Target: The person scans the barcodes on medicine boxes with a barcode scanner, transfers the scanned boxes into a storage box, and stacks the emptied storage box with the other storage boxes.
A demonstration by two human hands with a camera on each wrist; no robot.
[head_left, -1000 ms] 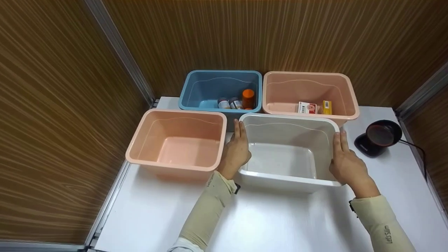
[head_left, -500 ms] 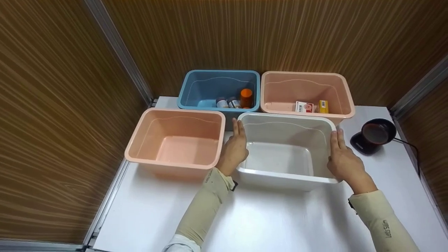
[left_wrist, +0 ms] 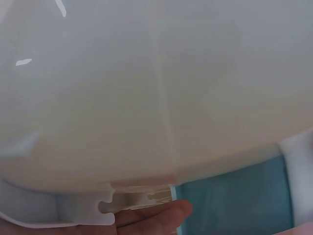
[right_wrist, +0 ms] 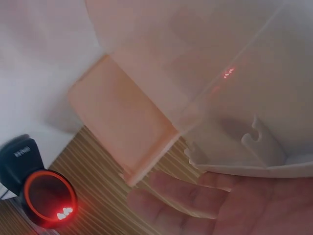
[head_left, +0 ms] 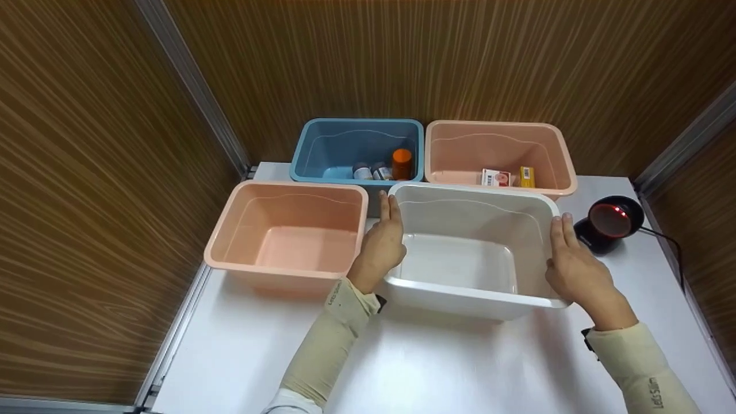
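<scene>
A white plastic bin [head_left: 460, 291] is held between both hands in the head view, slightly turned, its inside bare. My left hand [head_left: 379, 246] grips its left rim, two fingers straight along the outside. My right hand [head_left: 579, 275] grips the opposite rim in the same way. In the left wrist view the bin's wall [left_wrist: 146, 98] fills most of the picture, with the fingertips [left_wrist: 168, 215] below it. The right wrist view shows straight fingers [right_wrist: 181, 196] outside the rim; the thumbs are hidden in both wrist views.
A peach bin [head_left: 287, 269] stands to the left. Behind are a blue bin [head_left: 356, 121] with several bottles, one an orange container [head_left: 401, 165], and another peach bin [head_left: 494, 125] with a white box [head_left: 495, 177] and a yellow box [head_left: 526, 177]. A black scanner [head_left: 610, 221] glows red at right.
The white bin's right end has shifted right and slightly toward me, both hands keeping their hold. The scanner's red light has come on. The whole view has shifted a little.
</scene>
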